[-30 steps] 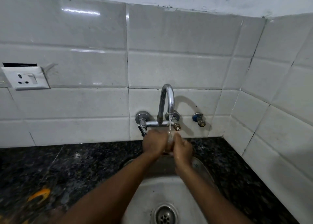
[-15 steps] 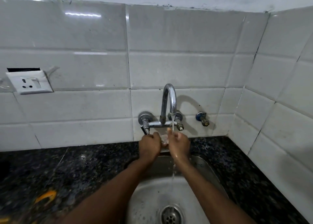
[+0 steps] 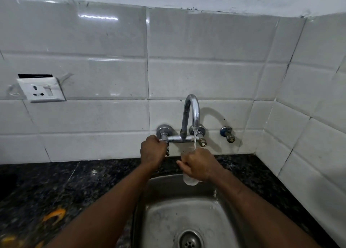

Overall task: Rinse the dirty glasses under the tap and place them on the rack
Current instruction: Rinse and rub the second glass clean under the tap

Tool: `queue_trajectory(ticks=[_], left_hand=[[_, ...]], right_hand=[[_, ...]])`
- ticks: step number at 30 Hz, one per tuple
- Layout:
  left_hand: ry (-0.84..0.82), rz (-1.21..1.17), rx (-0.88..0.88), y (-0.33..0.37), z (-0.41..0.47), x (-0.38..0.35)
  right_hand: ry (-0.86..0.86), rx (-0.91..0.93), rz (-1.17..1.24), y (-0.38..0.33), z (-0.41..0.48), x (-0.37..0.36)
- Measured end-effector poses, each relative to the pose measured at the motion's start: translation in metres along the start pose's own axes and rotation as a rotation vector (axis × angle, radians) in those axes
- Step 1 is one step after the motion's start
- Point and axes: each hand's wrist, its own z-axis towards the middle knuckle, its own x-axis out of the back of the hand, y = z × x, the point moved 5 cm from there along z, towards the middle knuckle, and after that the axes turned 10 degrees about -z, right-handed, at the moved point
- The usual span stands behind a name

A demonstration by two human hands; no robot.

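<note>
A clear glass (image 3: 190, 180) is held upright in my right hand (image 3: 199, 163), directly under the chrome tap (image 3: 191, 114). A thin stream of water (image 3: 194, 139) runs from the spout into the glass. Most of the glass is hidden by my fingers; only its base and a bit of the rim show. My left hand (image 3: 152, 151) is closed on the tap's left valve handle (image 3: 164, 135). No rack is in view.
A steel sink (image 3: 159, 216) with a round drain (image 3: 190, 241) lies below the hands. Dark speckled stone counter (image 3: 56, 187) runs to the left, with orange scraps (image 3: 54, 215) on it. A wall socket (image 3: 41, 90) and a spare valve (image 3: 227, 133) sit on the white tiles.
My left hand has left the glass and moved up-left onto the valve handle. My right hand alone now holds the glass under the stream.
</note>
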Motion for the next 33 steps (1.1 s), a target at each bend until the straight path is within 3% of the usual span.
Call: queue_trajectory(ticks=[5, 10, 14, 19, 22, 25, 28, 30, 31, 33], left_hand=[[0.029, 0.081, -0.057, 0.005, 0.006, -0.005], [-0.063, 0.224, -0.108, 0.013, 0.007, -0.011], [-0.112, 0.387, -0.212, 0.022, 0.0, -0.015], [-0.157, 0.394, -0.227, 0.02, 0.003, -0.017], [-0.079, 0.199, -0.126, 0.003, 0.002, -0.016], [0.01, -0.081, 0.235, -0.029, -0.024, -0.028], [-0.265, -0.501, 0.621, -0.051, -0.061, -0.063], [-0.477, -0.882, 0.838, -0.045, -0.08, -0.079], [-0.487, -1.01, 0.872, -0.044, -0.08, -0.084], [-0.427, -0.996, 0.816, -0.038, -0.076, -0.081]], right_hand=[[0.115, -0.121, 0.049, 0.02, 0.001, 0.014], [0.012, -0.057, 0.032, 0.009, -0.001, 0.007], [0.154, -0.081, 0.023, 0.012, 0.006, 0.018], [0.004, -0.013, -0.02, 0.001, 0.004, 0.01], [0.207, -0.127, 0.033, 0.011, -0.002, 0.021], [0.101, -0.194, 0.166, 0.011, -0.008, 0.015], [0.034, -0.204, 0.201, 0.001, -0.019, 0.004], [0.096, -0.29, 0.402, 0.003, -0.028, 0.004], [0.127, -0.332, 0.505, 0.004, -0.031, 0.005], [0.159, -0.396, 0.614, 0.005, -0.037, 0.002]])
